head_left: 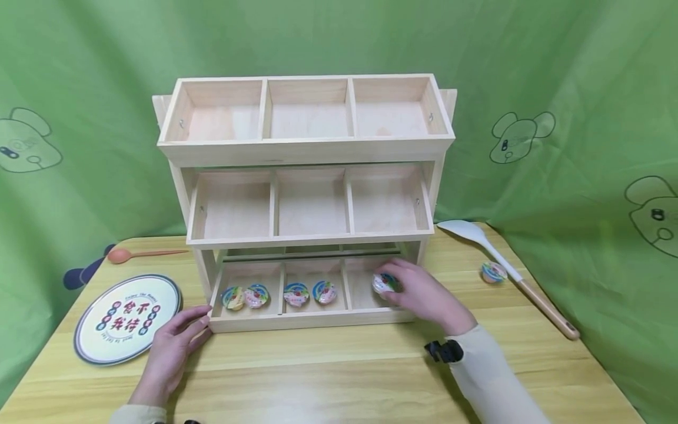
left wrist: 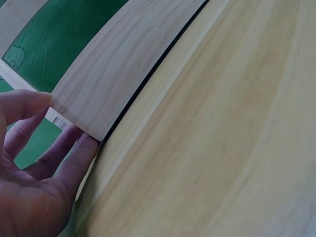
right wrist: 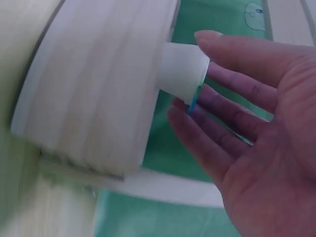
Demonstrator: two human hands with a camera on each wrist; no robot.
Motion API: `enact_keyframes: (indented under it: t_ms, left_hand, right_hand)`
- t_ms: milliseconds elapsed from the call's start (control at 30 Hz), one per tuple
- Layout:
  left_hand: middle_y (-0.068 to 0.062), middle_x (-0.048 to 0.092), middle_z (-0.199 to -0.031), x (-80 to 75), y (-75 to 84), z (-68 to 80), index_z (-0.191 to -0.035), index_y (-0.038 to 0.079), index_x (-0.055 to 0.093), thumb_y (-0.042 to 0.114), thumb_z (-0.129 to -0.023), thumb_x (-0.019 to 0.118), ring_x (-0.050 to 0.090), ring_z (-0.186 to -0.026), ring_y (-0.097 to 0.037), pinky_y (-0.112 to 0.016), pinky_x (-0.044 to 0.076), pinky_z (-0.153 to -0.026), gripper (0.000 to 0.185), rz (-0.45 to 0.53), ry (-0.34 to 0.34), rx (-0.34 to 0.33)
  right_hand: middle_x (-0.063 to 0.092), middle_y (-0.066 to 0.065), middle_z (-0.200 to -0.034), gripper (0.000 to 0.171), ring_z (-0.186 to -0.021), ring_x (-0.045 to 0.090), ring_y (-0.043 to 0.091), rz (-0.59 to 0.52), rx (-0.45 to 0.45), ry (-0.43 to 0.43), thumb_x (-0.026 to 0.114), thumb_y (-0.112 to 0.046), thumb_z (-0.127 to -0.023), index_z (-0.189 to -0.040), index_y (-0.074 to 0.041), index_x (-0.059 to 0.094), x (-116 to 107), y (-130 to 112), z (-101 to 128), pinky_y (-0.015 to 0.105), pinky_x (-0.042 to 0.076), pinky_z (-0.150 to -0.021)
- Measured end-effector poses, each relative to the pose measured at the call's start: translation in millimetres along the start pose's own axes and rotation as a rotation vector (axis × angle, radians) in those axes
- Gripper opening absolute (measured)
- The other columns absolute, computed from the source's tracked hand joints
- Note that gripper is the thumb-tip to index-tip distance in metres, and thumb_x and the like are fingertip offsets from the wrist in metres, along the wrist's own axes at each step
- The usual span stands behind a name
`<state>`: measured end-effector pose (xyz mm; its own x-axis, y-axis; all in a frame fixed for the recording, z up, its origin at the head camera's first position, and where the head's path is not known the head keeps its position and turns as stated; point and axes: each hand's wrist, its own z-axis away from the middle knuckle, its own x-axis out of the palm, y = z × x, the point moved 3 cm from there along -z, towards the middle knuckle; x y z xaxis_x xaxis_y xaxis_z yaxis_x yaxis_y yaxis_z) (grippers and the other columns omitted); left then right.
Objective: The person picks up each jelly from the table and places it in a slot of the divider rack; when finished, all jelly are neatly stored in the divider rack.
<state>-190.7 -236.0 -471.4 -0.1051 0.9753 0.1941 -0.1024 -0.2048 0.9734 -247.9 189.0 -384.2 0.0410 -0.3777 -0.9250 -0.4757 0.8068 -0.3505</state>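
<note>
- The right hand point(head_left: 424, 294) reaches into the right compartment of the bottom tray of the wooden shelf point(head_left: 307, 147), fingertips pinching a small jelly cup point(head_left: 385, 283); the right wrist view shows the cup point(right wrist: 181, 76) held between thumb and the tips of nearly straight fingers point(right wrist: 237, 94), a light hold rather than a wrap
- The left hand point(head_left: 175, 347) rests on the table point(head_left: 328, 377) with its fingers loosely spread against the shelf's front left corner; in the left wrist view the fingers point(left wrist: 64, 148) touch the wooden edge point(left wrist: 98, 98) and steady it
- Risk: with so shallow a pinch, the cup could slip and tip onto its side in the tray, or roll out over the low front lip
- Risk: the tier above hangs low over the bottom tray, so knuckles could knock it as the hand comes out, and the shelf could shift if the left hand eases off
- Four more jelly cups point(head_left: 278, 294) already sit in the bottom tray, two in the left compartment and two in the middle one; a careless sweep might disturb the middle pair
- One more jelly cup point(head_left: 494, 272) lies on the table to the right, just beside a white spatula with a wooden handle point(head_left: 508, 274), which lies between it and the shelf
- A round printed plate point(head_left: 127, 318) and an orange spoon point(head_left: 140, 254) lie to the left, well apart from the right hand
</note>
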Motion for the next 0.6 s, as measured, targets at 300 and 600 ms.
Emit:
enact_keyframes:
  t_ms: [300, 600]
  left_hand:
    - [-0.001, 0.053, -0.112, -1.2, -1.2, -0.9, -0.118, -0.004, 0.050, 0.009, -0.083, 0.063, 0.055, -0.103, -0.016, -0.035, 0.046, -0.089, 0.040, 0.004, -0.009, 0.011]
    - [-0.002, 0.053, -0.112, -0.1, -0.6, -0.6, -0.118, -0.004, 0.051, 0.008, -0.083, 0.062, 0.055, -0.103, -0.017, -0.035, 0.046, -0.089, 0.038, 0.004, -0.005, 0.016]
  right_hand:
    - [0.056, 0.005, -0.111, 0.041, -0.097, 0.053, 0.022, 0.032, 0.000, -0.004, 0.072, -0.020, -0.074, -0.112, -0.010, 0.060, 17.0, -0.8, -22.1, 0.040, 0.047, -0.086]
    - [0.057, 0.002, -0.110, 0.046, -0.095, 0.054, 0.022, 0.059, -0.003, -0.023, 0.072, -0.019, -0.074, -0.117, -0.015, 0.058, 29.2, 1.1, -38.9, 0.040, 0.048, -0.085]
